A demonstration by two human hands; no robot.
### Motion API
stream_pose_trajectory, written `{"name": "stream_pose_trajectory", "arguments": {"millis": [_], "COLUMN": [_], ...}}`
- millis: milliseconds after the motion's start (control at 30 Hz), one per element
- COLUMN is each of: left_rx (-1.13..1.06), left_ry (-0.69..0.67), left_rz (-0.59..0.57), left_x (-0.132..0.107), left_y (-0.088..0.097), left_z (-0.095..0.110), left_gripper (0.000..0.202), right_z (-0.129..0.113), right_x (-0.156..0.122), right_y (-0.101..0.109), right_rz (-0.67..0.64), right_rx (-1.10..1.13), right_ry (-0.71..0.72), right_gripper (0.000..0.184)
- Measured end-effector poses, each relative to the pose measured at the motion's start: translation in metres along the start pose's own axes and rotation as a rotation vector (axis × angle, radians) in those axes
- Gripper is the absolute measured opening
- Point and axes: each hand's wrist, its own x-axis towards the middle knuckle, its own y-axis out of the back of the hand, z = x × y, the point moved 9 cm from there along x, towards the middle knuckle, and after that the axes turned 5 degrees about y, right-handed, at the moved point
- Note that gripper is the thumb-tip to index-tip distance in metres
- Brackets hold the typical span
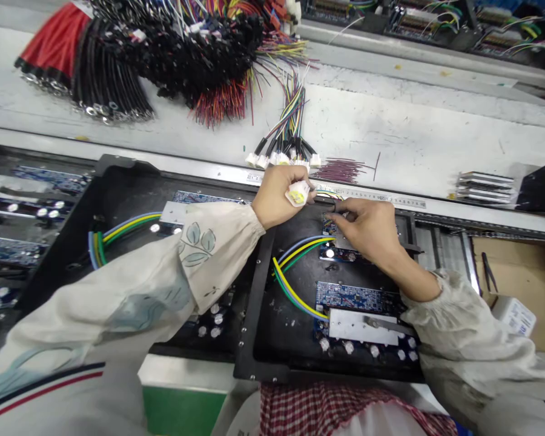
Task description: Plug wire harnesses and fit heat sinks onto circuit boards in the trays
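Observation:
My left hand [275,197] is shut on a white plastic wire connector [298,194] with a yellow label. Thin wires run from that connector toward my right hand [367,230], whose thumb and fingers pinch a thin black wire [332,206] above a black metal chassis tray [254,321]. The tray holds blue circuit boards [356,297], a white plate [362,327], and looped blue, yellow and green cables [300,272]. Part of the tray lies hidden under my sleeves. Just beyond my hands lies a bundle of wires ending in white connectors [284,151].
A steel ruler [372,197] runs along the bench edge. Black and red wire harnesses [163,54] lie on the white bench. A stack of boards [485,188] stands right, beside a cardboard box [522,272] holding pliers [489,272]. Another board-filled tray [36,218] sits left.

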Motion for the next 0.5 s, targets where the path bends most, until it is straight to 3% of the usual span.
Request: {"name": "stream_pose_trajectory", "arguments": {"millis": [200, 500], "left_rx": [0.078, 0.096], "left_ry": [-0.038, -0.046], "left_rz": [-0.02, -0.032], "left_x": [0.0, 0.0], "left_y": [-0.002, -0.004], "left_z": [0.003, 0.004], "left_gripper": [0.017, 0.015], "right_z": [0.004, 0.003], "right_x": [0.001, 0.001], "right_y": [-0.013, -0.013], "right_rz": [-0.061, -0.061], "right_rx": [-0.114, -0.14], "right_ry": [-0.002, 0.018], "right_gripper": [0.012, 0.013]}}
